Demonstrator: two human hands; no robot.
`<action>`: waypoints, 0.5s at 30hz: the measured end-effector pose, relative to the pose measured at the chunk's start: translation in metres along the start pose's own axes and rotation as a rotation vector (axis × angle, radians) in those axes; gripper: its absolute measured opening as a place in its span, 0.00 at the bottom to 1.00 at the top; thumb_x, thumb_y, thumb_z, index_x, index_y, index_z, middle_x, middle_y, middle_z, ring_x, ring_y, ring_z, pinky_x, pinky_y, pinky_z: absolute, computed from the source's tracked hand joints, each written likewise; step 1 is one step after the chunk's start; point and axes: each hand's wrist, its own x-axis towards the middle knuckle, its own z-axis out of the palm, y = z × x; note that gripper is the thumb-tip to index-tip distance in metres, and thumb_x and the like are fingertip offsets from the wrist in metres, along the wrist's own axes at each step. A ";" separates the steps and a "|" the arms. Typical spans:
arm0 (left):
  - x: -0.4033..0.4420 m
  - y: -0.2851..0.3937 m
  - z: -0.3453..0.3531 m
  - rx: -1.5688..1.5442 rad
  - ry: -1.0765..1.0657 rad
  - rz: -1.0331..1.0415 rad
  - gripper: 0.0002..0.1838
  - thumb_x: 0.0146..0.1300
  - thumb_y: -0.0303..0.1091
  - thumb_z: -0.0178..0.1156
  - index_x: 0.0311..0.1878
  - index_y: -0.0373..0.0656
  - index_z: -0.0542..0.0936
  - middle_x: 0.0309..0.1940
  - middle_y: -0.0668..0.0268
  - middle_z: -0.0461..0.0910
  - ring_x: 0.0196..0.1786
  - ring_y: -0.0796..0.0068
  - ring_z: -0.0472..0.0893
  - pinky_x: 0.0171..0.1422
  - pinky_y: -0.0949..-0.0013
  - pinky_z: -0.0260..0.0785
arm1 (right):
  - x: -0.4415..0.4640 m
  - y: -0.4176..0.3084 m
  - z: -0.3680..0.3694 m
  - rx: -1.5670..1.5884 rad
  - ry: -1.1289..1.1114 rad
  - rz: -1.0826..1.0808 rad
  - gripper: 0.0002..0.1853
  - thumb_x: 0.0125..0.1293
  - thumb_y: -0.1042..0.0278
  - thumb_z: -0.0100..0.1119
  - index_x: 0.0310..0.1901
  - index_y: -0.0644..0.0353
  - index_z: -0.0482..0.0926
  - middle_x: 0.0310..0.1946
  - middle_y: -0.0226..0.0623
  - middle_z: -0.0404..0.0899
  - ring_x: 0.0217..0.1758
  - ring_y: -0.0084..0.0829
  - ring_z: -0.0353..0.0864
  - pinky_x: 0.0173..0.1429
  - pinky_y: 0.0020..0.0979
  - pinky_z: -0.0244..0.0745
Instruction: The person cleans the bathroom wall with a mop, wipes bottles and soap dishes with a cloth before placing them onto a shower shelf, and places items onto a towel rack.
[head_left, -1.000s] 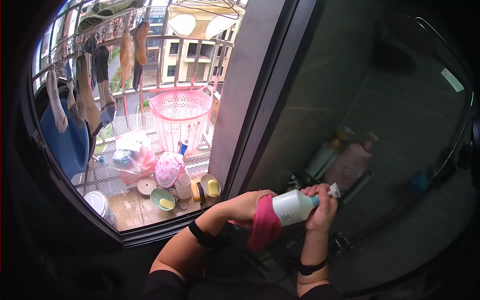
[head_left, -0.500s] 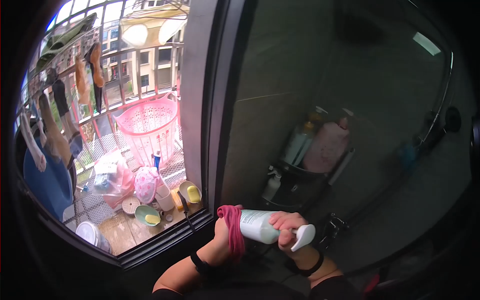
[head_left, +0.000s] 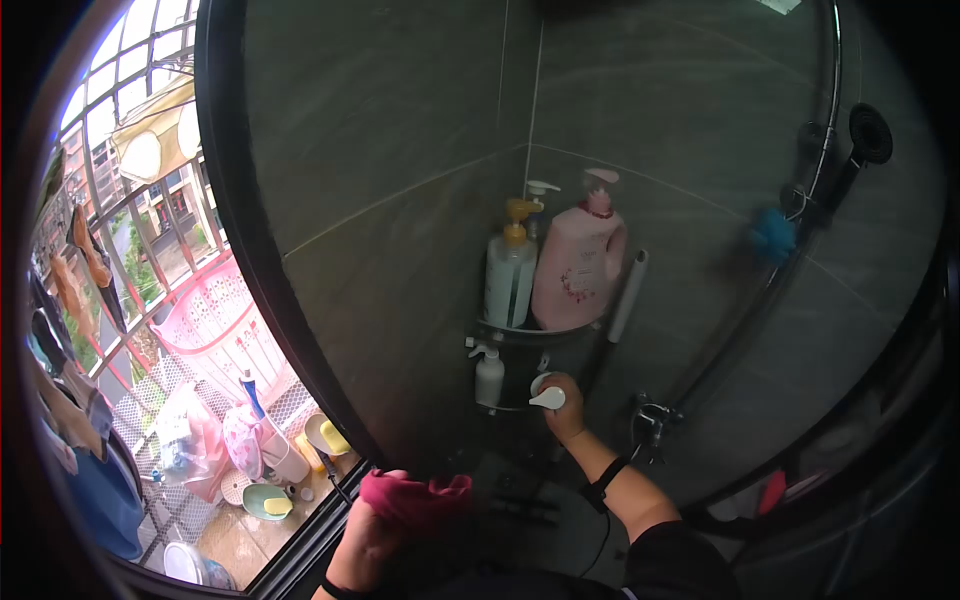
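My right hand (head_left: 567,412) is closed around the white pump bottle (head_left: 548,398), reaching to the lower tier of the black corner shelf (head_left: 515,405). Its white pump head faces up, and most of its body is hidden below my hand. Whether its base rests on the tier I cannot tell. Just left of it stands a small white spray bottle (head_left: 488,378). Low in the view, my left hand (head_left: 362,545) grips a dark red cloth (head_left: 415,497), which bunches over the fingers, well apart from the shelf.
The upper tier holds a large pink pump bottle (head_left: 578,270) and a clear bottle with a yellow pump (head_left: 510,275). A shower head (head_left: 870,133) and a tap (head_left: 652,420) are on the right. Beyond the window frame (head_left: 290,300) stands a pink basket (head_left: 225,335).
The view has swung right toward the shelf. My right hand has carried the pump bottle away from the cloth to the lower tier. My left hand keeps the cloth.
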 end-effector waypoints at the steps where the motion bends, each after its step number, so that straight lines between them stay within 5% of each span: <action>1: -0.006 0.006 -0.002 0.035 -0.003 0.062 0.15 0.73 0.41 0.50 0.47 0.39 0.77 0.43 0.52 0.82 0.49 0.52 0.82 0.61 0.48 0.73 | 0.002 0.016 0.002 -0.028 -0.043 0.014 0.10 0.52 0.79 0.65 0.36 0.60 0.77 0.37 0.44 0.78 0.44 0.49 0.80 0.51 0.41 0.75; 5: -0.033 0.026 -0.013 0.008 -0.150 0.274 0.22 0.75 0.47 0.44 0.50 0.35 0.76 0.44 0.52 0.82 0.47 0.58 0.82 0.59 0.56 0.74 | 0.010 0.060 0.030 -0.110 -0.147 0.245 0.09 0.56 0.71 0.64 0.39 0.60 0.80 0.37 0.46 0.79 0.47 0.52 0.79 0.52 0.43 0.74; 8: -0.045 0.032 -0.035 -0.037 -0.007 0.390 0.19 0.72 0.49 0.51 0.47 0.40 0.76 0.41 0.60 0.80 0.49 0.64 0.80 0.63 0.56 0.70 | 0.033 0.095 0.060 -0.098 -0.315 0.385 0.12 0.60 0.65 0.62 0.44 0.60 0.80 0.41 0.48 0.79 0.50 0.55 0.79 0.52 0.43 0.75; 11: -0.071 0.043 -0.031 0.162 0.219 0.387 0.24 0.72 0.44 0.51 0.63 0.36 0.69 0.49 0.51 0.79 0.44 0.58 0.83 0.50 0.57 0.79 | 0.032 0.157 0.103 -0.389 -0.387 0.315 0.15 0.64 0.61 0.58 0.49 0.59 0.80 0.51 0.49 0.78 0.55 0.55 0.76 0.58 0.46 0.72; 12: -0.075 0.046 -0.031 0.190 0.187 0.407 0.23 0.72 0.43 0.51 0.61 0.35 0.70 0.49 0.51 0.80 0.45 0.58 0.83 0.52 0.57 0.78 | 0.038 0.183 0.120 -0.551 -0.526 0.249 0.16 0.66 0.60 0.55 0.50 0.59 0.80 0.58 0.50 0.75 0.61 0.53 0.72 0.65 0.48 0.66; 14: -0.084 0.049 -0.033 0.239 0.128 0.452 0.20 0.73 0.42 0.50 0.56 0.33 0.73 0.49 0.51 0.81 0.48 0.59 0.82 0.55 0.58 0.77 | 0.036 0.244 0.154 -0.223 -0.146 0.129 0.18 0.67 0.59 0.53 0.54 0.59 0.79 0.59 0.51 0.74 0.66 0.51 0.68 0.70 0.47 0.60; 15: -0.089 0.048 -0.034 0.261 0.103 0.472 0.20 0.73 0.41 0.49 0.53 0.32 0.75 0.48 0.51 0.81 0.49 0.59 0.82 0.57 0.59 0.76 | 0.040 0.251 0.155 -0.263 -0.179 0.148 0.19 0.67 0.59 0.53 0.55 0.59 0.78 0.59 0.51 0.74 0.66 0.51 0.68 0.70 0.47 0.61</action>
